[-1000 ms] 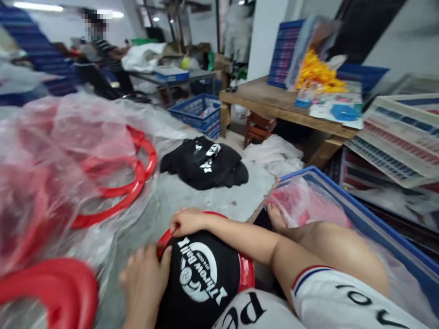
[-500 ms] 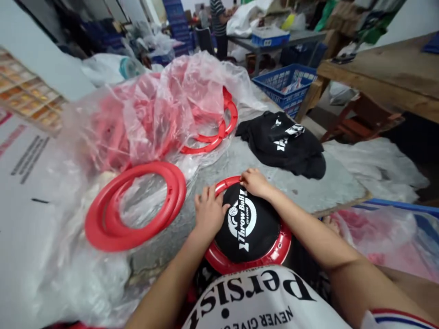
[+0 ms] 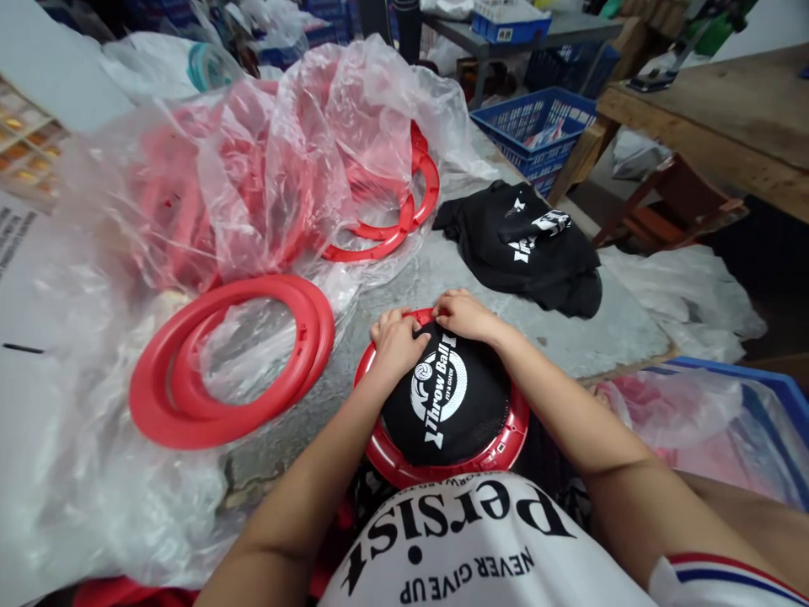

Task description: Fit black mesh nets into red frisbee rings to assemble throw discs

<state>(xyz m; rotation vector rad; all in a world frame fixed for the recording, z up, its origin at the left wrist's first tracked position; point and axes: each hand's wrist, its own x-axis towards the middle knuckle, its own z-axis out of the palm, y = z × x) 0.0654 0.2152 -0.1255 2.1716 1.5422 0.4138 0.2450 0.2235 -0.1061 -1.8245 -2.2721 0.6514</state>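
Just beyond the lettered white shirt (image 3: 468, 548), a red ring (image 3: 515, 432) lay close to the body, near the edge of the table (image 3: 436, 282), with black cloth (image 3: 484, 405) across its middle and the words "Throw Ball" printed on it in white. The left hand (image 3: 398, 341) grasped the far rim, its fingers laid over the red edge and its thumb down on the cloth. Just beside it, the right hand (image 3: 464, 314) pinched the same rim between curled fingers and thumb; the thumb was partly hidden. To the left, two loose red rings (image 3: 211, 428) overlapped on crumpled clear plastic. To the right, beside the table, a blue bin (image 3: 752, 377) held pink things wrapped in clear plastic. Past the hands, on the right part of the table, a heap of black cloths (image 3: 537, 261) with white print lay rumpled. Left of the heap, a big clear plastic bag (image 3: 259, 169) covered many more red rings, a few of them showing at its open side. Farther off stood a brown wooden chair (image 3: 673, 202), a wooden bench (image 3: 726, 118) and a blue crate (image 3: 537, 126). Beyond these, a blue box (image 3: 511, 24) sat on a grey desk (image 3: 572, 32), near a person's dark-clad legs (image 3: 408, 29).
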